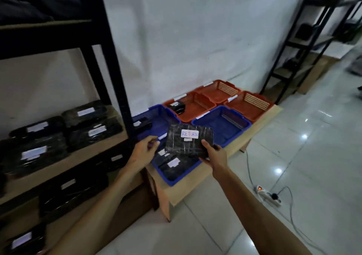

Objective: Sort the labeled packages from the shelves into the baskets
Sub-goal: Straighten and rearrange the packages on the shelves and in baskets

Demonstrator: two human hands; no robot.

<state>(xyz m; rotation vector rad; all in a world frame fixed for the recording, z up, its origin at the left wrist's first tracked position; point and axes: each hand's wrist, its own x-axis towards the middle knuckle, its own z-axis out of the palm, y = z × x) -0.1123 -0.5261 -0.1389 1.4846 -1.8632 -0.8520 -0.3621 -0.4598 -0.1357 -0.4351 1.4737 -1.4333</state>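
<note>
My right hand (pixel 214 154) grips a black wrapped package (pixel 188 142) by its lower right corner; its white label reads RETURN. The package hangs over the near blue basket (pixel 172 180), which holds several black packages. My left hand (pixel 144 151) hovers just left of the package with fingers apart and nothing in it. Behind are two more blue baskets, one at the left (pixel 162 115) and one at the right (pixel 233 125), and three orange baskets (pixel 197 108), one holding a black package (pixel 177 107). Labeled black packages (pixel 35 153) fill the shelves at left.
The baskets sit on a low wooden table (pixel 260 129). A black shelf post (pixel 115 82) stands between the shelves and the table. A white power strip (pixel 268 195) and cables lie on the tiled floor at right. Another black rack (pixel 305 39) stands at the far right.
</note>
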